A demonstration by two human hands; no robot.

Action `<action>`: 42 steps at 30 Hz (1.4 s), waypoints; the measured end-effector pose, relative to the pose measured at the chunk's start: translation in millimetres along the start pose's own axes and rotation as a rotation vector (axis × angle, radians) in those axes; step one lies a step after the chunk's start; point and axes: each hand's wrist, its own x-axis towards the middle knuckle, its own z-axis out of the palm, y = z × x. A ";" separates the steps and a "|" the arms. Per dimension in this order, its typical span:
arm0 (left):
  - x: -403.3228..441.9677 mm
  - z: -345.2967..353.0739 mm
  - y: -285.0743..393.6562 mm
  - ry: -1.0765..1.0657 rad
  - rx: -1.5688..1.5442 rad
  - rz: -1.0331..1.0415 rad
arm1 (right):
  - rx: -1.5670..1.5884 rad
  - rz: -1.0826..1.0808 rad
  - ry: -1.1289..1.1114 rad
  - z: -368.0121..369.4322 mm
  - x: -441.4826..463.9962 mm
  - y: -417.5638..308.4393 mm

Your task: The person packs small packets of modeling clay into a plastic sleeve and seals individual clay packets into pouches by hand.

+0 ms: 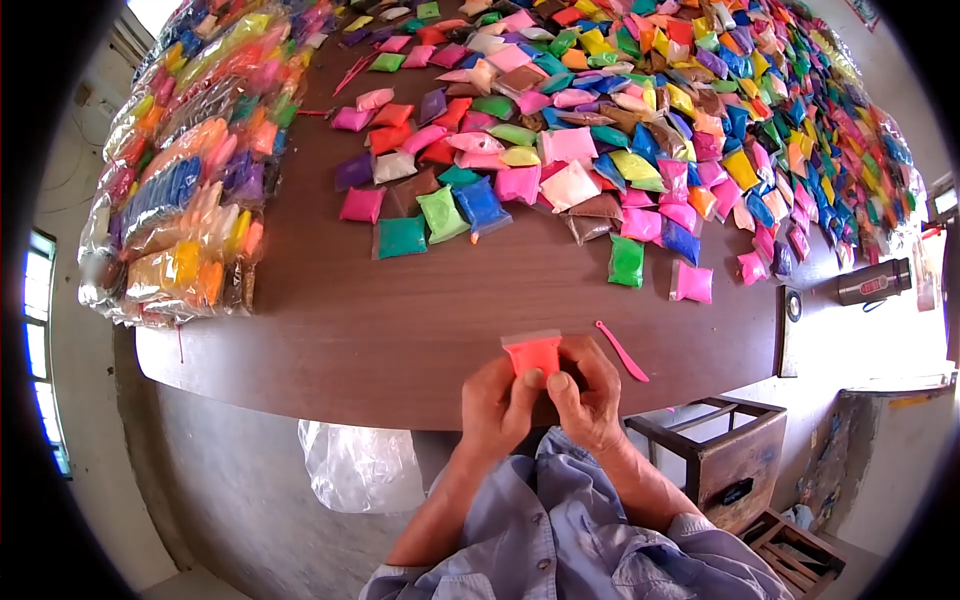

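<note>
Between my two hands, just over the table's front edge, is a small clear packet [533, 352] filled with something coral red. My left hand [497, 402] grips its left side, with the thumb pressed on the front. On the other side my right hand [588, 398] pinches the same packet, its thumb near the lower edge. The packet's clear top strip faces away from me. A pink plastic knife-like tool [622, 352] lies on the table right of my right hand.
A wide heap of colourful packets [570, 145] covers the table's [420, 320] far and right parts. Large clear bags of packets [180, 210] are stacked at left. A metal flask [874, 283] lies at right. Below are a wooden stool [735, 450] and a clear plastic bag [360, 465].
</note>
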 end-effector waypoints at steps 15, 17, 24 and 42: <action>-0.8 -5.9 -2.5 0.001 0.155 -0.082 | -0.071 0.074 0.026 3.0 1.3 -5.4; 1.2 -6.2 -0.3 -0.010 0.126 -0.091 | 0.031 0.132 0.044 3.8 1.6 -8.0; 0.9 -5.9 3.7 -0.024 -0.034 -0.181 | -0.074 0.073 -0.003 -1.9 1.9 -7.0; -3.8 -5.2 -5.0 -0.024 -0.076 -0.168 | -0.074 0.024 0.024 -0.3 1.0 -7.1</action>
